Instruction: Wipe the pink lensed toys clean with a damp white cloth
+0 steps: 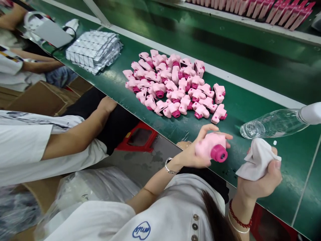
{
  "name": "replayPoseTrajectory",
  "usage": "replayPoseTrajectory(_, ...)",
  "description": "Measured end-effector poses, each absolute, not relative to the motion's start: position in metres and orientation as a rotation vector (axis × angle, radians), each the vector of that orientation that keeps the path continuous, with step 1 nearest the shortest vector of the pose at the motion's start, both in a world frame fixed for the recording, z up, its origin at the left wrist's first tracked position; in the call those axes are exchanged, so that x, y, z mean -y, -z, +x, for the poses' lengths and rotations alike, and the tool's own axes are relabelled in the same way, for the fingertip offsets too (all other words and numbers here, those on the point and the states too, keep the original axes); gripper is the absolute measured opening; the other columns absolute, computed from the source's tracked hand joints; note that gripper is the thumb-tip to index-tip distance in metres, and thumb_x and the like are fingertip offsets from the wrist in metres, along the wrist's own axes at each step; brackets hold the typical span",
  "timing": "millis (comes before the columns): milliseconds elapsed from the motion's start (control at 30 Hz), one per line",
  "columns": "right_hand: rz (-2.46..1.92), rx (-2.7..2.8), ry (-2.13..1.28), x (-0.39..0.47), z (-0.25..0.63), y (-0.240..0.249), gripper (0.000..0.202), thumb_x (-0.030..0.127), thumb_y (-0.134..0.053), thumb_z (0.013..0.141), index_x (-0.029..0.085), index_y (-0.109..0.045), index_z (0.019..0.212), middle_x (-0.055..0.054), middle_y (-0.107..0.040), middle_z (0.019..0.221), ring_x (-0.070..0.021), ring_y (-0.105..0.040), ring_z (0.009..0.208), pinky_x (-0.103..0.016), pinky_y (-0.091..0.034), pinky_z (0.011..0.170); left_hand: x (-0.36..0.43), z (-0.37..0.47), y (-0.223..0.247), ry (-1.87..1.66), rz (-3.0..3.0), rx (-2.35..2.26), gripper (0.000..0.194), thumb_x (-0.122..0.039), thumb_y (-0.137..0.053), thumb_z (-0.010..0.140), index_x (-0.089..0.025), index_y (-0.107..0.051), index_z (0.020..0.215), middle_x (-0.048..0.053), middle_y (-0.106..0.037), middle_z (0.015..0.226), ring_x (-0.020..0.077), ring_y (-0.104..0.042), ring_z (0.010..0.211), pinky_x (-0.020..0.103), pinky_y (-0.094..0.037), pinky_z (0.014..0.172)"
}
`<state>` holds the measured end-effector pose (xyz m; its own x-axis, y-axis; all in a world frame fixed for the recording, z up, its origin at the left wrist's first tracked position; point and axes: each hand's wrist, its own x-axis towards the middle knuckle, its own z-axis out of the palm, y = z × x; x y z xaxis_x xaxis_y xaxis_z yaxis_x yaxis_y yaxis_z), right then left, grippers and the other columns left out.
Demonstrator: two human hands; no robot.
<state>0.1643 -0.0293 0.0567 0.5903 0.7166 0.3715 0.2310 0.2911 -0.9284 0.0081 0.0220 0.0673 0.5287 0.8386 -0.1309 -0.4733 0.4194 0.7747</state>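
Left hand [192, 155] half-open, fingers spread round the pink camera [205, 146], lens [217, 154] clear of my grip. Right hand [262, 185] closed on bunched cloth [259, 160], thumb pressing it. Camera and cloth apart, over near edge of desk [288, 182]. I'd hold the body firmly, keep cloth folds flat, touch lightly round the lens. Bottle [278, 124] beyond cloth, right; more cameras [175, 95] piled farther left.

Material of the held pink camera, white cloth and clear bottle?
Pink camera: likely molded plastic, matte-looking though blurred; smooth, rounded shell.
White cloth: soft fabric, weave unclear; it bunches into folds.
Clear bottle: glossy, probably plastic, possibly glass; see-through walls with highlights.
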Motion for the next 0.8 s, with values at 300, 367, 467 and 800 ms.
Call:
replayPoseTrajectory(300, -1.313, 1.160, -0.520, 0.033, 0.175, -0.064, 0.029, 0.036, -0.050, 0.098, 0.021, -0.075, 0.094, -0.003, -0.064, 0.084, -0.0169, -0.058, 0.072, -0.032, -0.043, 0.060, -0.015, -0.001, -0.075, -0.725, 1.136, -0.571, 0.098, -0.001, -0.080, 0.061, -0.024, -0.049, 0.151, 0.011, -0.062, 0.142, 0.0299, -0.066, 0.123, 0.044, -0.048, 0.112)
replayPoseTrajectory(367, -1.239, 1.385, -0.362, 0.033, 0.175, -0.059, 0.023, 0.032, -0.052, 0.098, 0.022, -0.071, 0.090, -0.003, -0.064, 0.089, -0.0164, -0.059, 0.075, -0.031, -0.044, 0.060, -0.017, 0.000, -0.077, -0.749, 1.154, -0.590, 0.096, -0.003, -0.080, 0.063, -0.022, -0.050, 0.152, 0.010, -0.063, 0.140, 0.0302, -0.064, 0.125, 0.042, -0.046, 0.114)
replayPoseTrajectory(467, -1.049, 1.643, -0.237, 0.037, 0.178, -0.052, 0.019, 0.028, -0.055, 0.096, 0.021, -0.062, 0.079, -0.004, -0.064, 0.094, -0.0162, -0.058, 0.078, -0.032, -0.046, 0.063, -0.021, 0.005, -0.077, -0.860, 1.160, -0.609, 0.095, -0.008, -0.082, 0.063, -0.024, -0.051, 0.152, 0.008, -0.066, 0.132, 0.0288, -0.060, 0.129, 0.040, -0.045, 0.115)
replayPoseTrajectory(800, -1.183, 1.769, -0.095, 0.033, 0.158, -0.057, 0.016, 0.029, -0.055, 0.097, 0.021, -0.059, 0.084, -0.006, -0.062, 0.098, -0.0173, -0.057, 0.081, -0.031, -0.045, 0.064, -0.027, 0.043, -0.069, -0.970, 0.258, -0.791, 0.041, -0.041, -0.071, 0.075, -0.017, -0.071, 0.108, -0.001, -0.063, 0.084, 0.0118, -0.057, 0.071, 0.024, -0.046, 0.067)
